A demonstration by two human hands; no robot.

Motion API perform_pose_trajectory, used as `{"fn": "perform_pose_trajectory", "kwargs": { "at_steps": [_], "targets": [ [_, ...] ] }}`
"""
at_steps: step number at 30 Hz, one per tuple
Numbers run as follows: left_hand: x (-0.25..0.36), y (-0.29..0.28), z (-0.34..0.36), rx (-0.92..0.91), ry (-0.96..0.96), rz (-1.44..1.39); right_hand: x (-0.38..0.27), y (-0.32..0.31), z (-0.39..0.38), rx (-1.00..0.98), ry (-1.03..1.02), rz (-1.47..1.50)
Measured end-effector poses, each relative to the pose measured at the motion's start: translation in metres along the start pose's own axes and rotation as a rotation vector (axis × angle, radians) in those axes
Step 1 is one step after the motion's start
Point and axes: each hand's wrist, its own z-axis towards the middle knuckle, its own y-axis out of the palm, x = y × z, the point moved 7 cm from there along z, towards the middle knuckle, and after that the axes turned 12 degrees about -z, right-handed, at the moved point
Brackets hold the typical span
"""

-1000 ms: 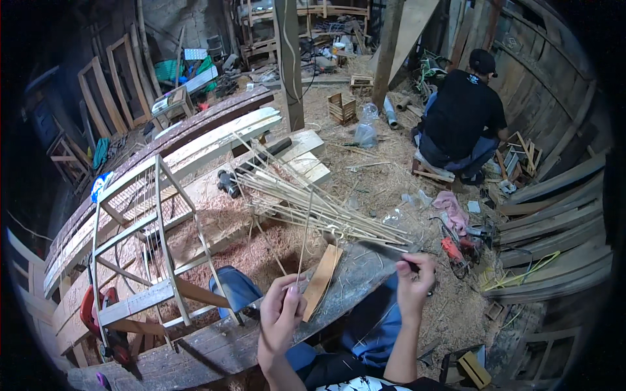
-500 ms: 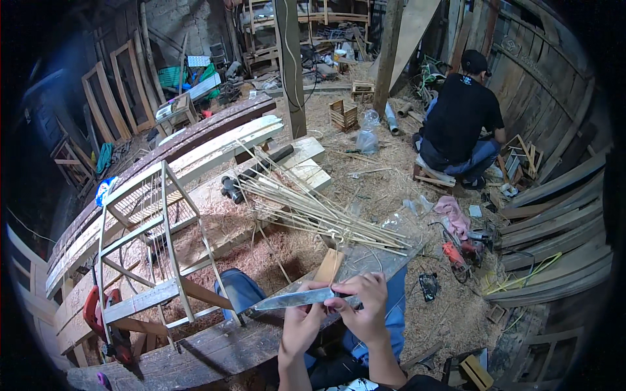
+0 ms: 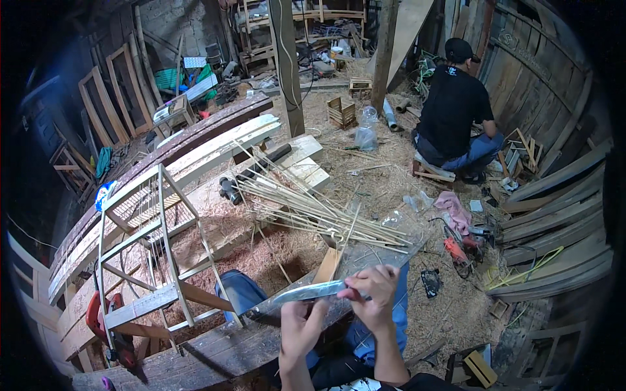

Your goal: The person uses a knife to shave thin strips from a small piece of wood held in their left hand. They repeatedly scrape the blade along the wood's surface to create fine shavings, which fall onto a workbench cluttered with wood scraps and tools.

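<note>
Knife (image 3: 310, 292): you are holding it on your own side of the strip bundle, its blade pointing left over the table (image 3: 225, 355). Probably light, stiff and slick along the flat; best taken by the handle, fingers staying off both blade margins.
Right hand (image 3: 375, 293): closing around the knife's handle, to the near right of the bundle.
Left hand (image 3: 301, 326): curling just below the blade, nearer you than the bundle; you are showing bent fingers, but I cannot tell whether they are pinching anything or touching the steel.
Strip bundle (image 3: 319, 215): fanning across the table; each piece is looking light, springy, likely to snap or splinter if bent hard. Mid-length should be the steadier hold.
Lone strip (image 3: 347, 236): standing out at a slant against the bundle's near right part; its lower end is disappearing near the blade, so what is supporting it stays unclear.
Slat (image 3: 326, 266): lying on the bundle's near side, likely firm and flat; the blade and hands are covering its lower end.
Hard to make out: your fingers are hiding the handle; glare is masking which margin is sharp.
</note>
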Motion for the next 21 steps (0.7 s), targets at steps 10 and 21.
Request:
{"fn": "perform_pose_trajectory", "kwargs": {
  "at_steps": [10,21],
  "targets": [
    [0.016,-0.03,-0.003,0.098,-0.033,0.091,0.086,-0.022,-0.017,0.159,0.386,-0.334],
    [-0.015,-0.017,0.01,0.059,-0.098,-0.389,0.012,-0.004,-0.002,0.028,0.098,0.099]
  ]
}}
